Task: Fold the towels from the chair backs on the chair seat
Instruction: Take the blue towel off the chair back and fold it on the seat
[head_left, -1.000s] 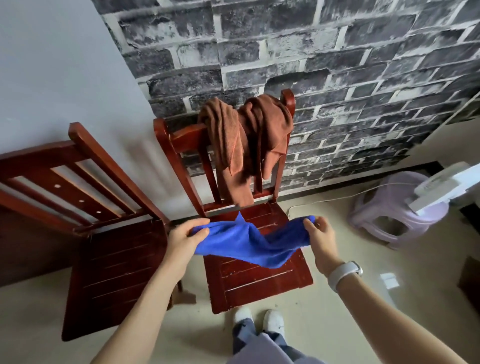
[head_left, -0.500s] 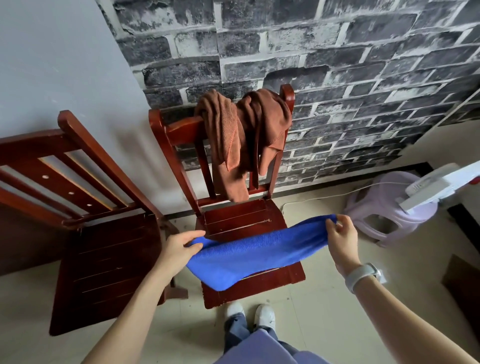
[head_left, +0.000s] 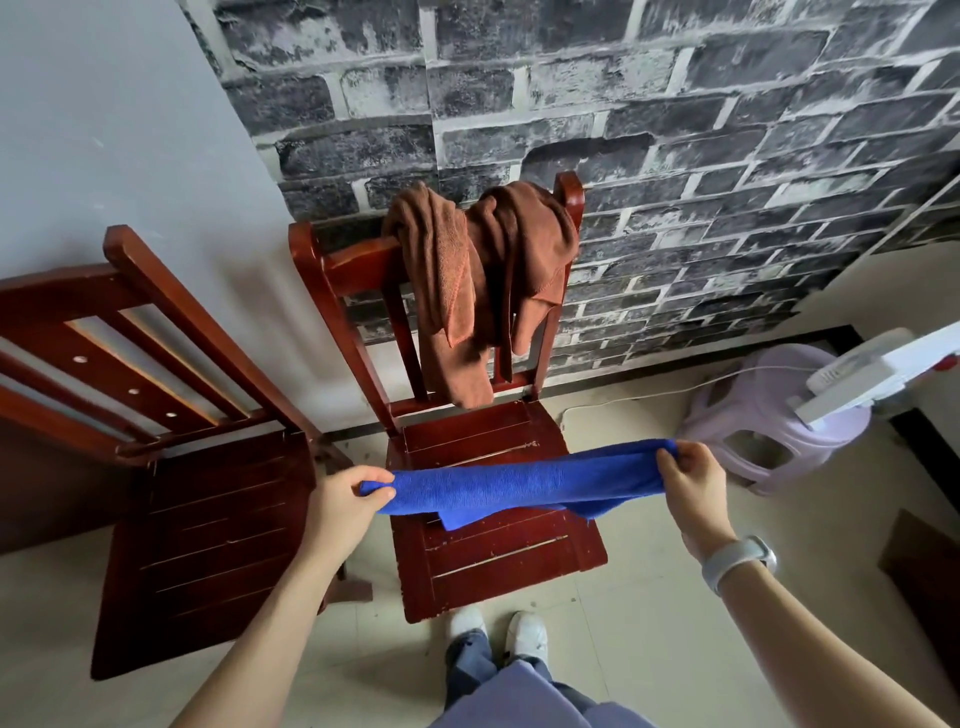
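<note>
A blue towel (head_left: 524, 480) is stretched into a long band above the seat of the middle red wooden chair (head_left: 498, 561). My left hand (head_left: 345, 501) pinches its left end, and my right hand (head_left: 693, 486) pinches its right end. A loose corner of the towel hangs down near the seat. Two brown towels (head_left: 467, 280) are draped in bunches over this chair's back rail.
A second red wooden chair (head_left: 208, 540) stands to the left, its back bare. A lilac plastic stool (head_left: 763, 431) and a white appliance (head_left: 872, 374) with a cable are on the floor at the right. A brick-pattern wall is behind. My shoes are at the chair's front edge.
My hands have moved apart, pulling the blue towel from a sagging bunch into a taut narrow band over the seat.
</note>
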